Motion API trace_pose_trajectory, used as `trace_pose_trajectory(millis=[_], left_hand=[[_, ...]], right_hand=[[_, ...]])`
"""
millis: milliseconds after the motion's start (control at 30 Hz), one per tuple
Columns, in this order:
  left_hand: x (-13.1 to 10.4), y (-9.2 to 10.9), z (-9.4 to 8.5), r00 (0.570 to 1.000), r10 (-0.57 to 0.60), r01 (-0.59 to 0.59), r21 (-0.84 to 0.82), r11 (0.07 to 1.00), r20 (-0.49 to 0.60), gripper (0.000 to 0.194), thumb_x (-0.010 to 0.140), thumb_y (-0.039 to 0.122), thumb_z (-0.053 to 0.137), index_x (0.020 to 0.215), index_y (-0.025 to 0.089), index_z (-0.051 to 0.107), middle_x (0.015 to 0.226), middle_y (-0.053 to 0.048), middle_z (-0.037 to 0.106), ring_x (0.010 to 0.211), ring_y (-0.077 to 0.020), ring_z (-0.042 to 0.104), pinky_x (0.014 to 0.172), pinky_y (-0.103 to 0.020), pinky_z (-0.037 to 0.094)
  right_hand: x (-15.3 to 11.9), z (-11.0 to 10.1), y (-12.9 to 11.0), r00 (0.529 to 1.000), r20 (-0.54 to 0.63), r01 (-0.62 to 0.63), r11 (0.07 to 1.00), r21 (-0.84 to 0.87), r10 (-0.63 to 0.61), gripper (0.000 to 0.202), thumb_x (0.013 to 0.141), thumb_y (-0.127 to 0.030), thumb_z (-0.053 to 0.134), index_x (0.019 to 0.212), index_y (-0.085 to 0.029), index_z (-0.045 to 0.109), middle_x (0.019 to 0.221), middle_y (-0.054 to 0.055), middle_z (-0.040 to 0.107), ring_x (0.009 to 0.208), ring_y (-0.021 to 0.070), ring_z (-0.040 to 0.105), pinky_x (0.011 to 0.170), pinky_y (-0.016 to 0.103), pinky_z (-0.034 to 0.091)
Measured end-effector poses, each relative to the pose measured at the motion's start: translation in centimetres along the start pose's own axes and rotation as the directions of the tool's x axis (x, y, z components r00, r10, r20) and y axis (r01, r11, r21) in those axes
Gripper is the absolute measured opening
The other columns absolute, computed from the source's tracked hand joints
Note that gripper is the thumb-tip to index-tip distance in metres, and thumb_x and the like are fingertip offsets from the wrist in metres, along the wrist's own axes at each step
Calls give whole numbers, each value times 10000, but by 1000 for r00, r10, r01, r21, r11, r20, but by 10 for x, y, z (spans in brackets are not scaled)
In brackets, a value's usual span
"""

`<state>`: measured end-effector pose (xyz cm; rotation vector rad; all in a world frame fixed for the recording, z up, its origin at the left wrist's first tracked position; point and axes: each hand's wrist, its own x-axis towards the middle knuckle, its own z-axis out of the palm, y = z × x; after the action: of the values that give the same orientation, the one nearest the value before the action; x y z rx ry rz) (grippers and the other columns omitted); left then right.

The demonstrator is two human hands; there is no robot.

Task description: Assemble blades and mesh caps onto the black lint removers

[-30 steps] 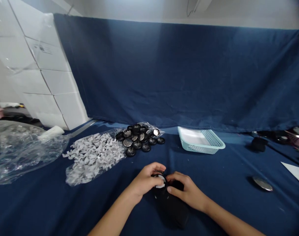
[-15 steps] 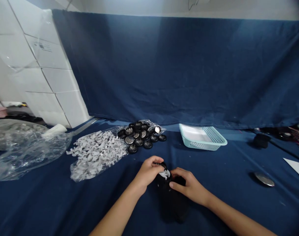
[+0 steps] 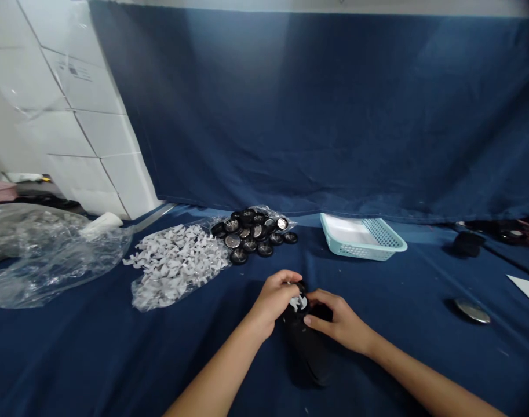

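In front of me a long black object (image 3: pixel 310 350) lies on the blue cloth, its exact kind hard to make out. At its far end is a round black cap with a small white plastic piece (image 3: pixel 297 302) in it. My left hand (image 3: pixel 278 300) is closed on the left side of this cap, its thumb by the white piece and its fingers over the far rim. From the right, my right hand (image 3: pixel 340 321) grips the same cap between thumb and curled fingers. The fingers partly hide the cap.
Beyond my hands lie a heap of round black caps with shiny insides (image 3: pixel 249 234) and a pile of white plastic pieces (image 3: pixel 177 266) on clear plastic. A light-blue basket (image 3: pixel 368 251) stands right of them. Farther right is a shiny oval part (image 3: pixel 473 311); plastic bags (image 3: pixel 42 272) lie left.
The view has tipped down slightly, so everything sits a little higher and farther right. My left thumb has shifted on the white piece; both hands stay at the cap.
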<state>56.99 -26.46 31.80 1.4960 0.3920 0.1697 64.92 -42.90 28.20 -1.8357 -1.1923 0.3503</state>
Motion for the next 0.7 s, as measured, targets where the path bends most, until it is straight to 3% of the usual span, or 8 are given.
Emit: trace_pose_trajectory(millis=[167,367,700], left_hand=[[0,-3,5,997,1,1,31,1000,-71,340,657,123,572,985,167,649,846,-45,640,774,-174,598,707,-272,450],[-3,-3,10,988,34,-21,84,996,-151,295,664,154,619,954,183,660,965,-66,622,927,-209,577,765,-274,452],[-12,0,6,997,13,-6,93,996,-72,410,583,61,578,962,191,667,977,-69,598,1012,-221,563,751,-262,445]], right_hand=[[-1,0,1,1000,-4,-2,1000,1,2,265,833,-365,657,1037,-196,643,939,44,654,872,200,606,815,337,476],[-1,1,1,1000,-15,-3,1000,18,4,268,827,-350,662,1046,-199,633,938,45,651,868,204,609,811,346,478],[0,-1,0,1000,4,3,1000,23,-3,235,834,-359,656,1007,-201,637,946,47,654,879,203,610,821,352,482]])
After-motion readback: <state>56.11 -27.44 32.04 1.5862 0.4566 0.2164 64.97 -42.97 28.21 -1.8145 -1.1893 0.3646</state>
